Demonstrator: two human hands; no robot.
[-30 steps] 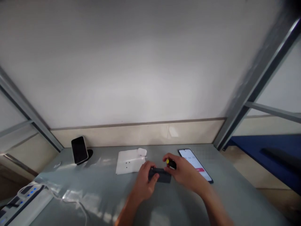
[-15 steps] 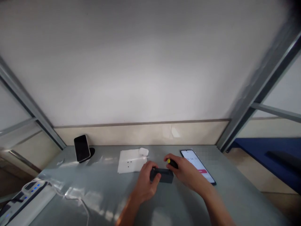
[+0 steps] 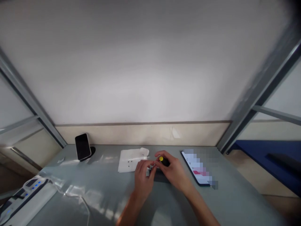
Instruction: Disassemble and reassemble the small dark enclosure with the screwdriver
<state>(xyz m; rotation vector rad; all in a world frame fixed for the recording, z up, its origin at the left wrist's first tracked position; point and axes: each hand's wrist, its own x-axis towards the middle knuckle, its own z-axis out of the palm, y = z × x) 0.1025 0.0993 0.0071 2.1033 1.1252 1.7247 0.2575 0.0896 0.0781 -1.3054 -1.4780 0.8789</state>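
In the head view my right hand (image 3: 175, 172) is closed around a short screwdriver (image 3: 165, 161), its black handle ending in a yellow cap. My left hand (image 3: 144, 177) has thumb and fingers pinched together, close to the right hand's fingertips. Anything small in that pinch is too tiny to make out. Below both hands lies a dark rectangular box (image 3: 161, 177), largely covered by them. Beside the left hand is a white sheet of paper (image 3: 125, 160), with several tiny dark pieces, perhaps screws, on it.
A small white rounded object (image 3: 144, 151) sits at the paper's far edge. A phone (image 3: 196, 169) lies to the right, partly pixelated. At the left stand a black-screened device (image 3: 82, 147) and a white power strip (image 3: 35, 201) with a cable. A wall closes off the back.
My left hand has let go of the box and risen to a pinch near the right hand. The right hand with the screwdriver has moved left, over the box.
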